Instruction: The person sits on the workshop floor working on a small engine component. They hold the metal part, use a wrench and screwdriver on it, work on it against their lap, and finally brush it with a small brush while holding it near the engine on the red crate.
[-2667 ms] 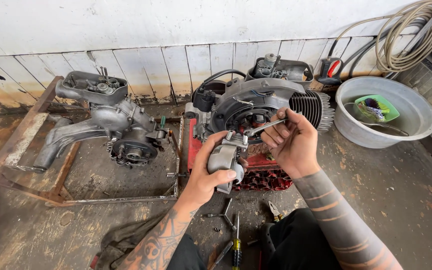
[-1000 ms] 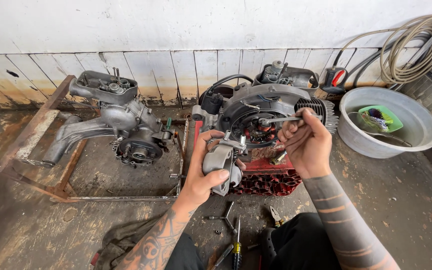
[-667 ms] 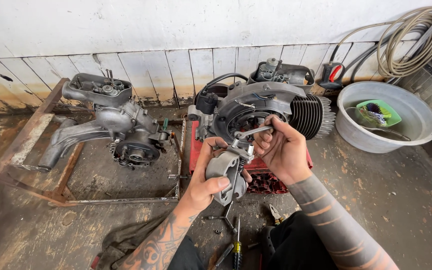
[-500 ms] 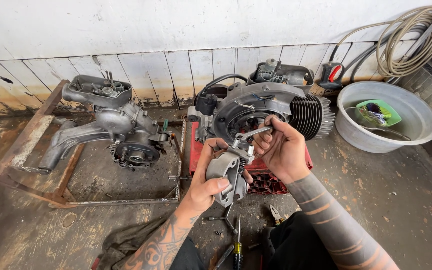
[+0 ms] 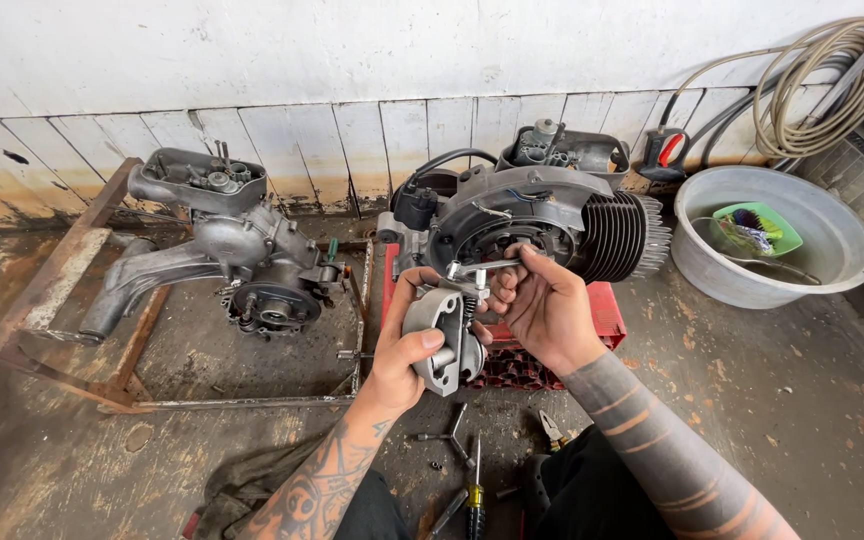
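Note:
My left hand (image 5: 407,345) grips a grey metal engine part (image 5: 440,332), a round housing held upright in front of me. My right hand (image 5: 542,305) holds a slim metal wrench (image 5: 482,267) set on the top of that part. Both hands are just in front of a grey engine (image 5: 542,215) with black cooling fins, which rests on a red crate (image 5: 607,310).
A second engine case (image 5: 222,250) sits in a rusty metal frame (image 5: 62,300) to the left. A grey basin (image 5: 832,225) with a green scoop stands at right, a coiled hose (image 5: 822,85) behind it. Screwdrivers, pliers (image 5: 552,430) and a cross wrench (image 5: 449,437) lie by my knees.
The part and both hands dropped slightly toward me from the engine's opening, then held still. My right hand has shifted the wrench onto the top of the held part.

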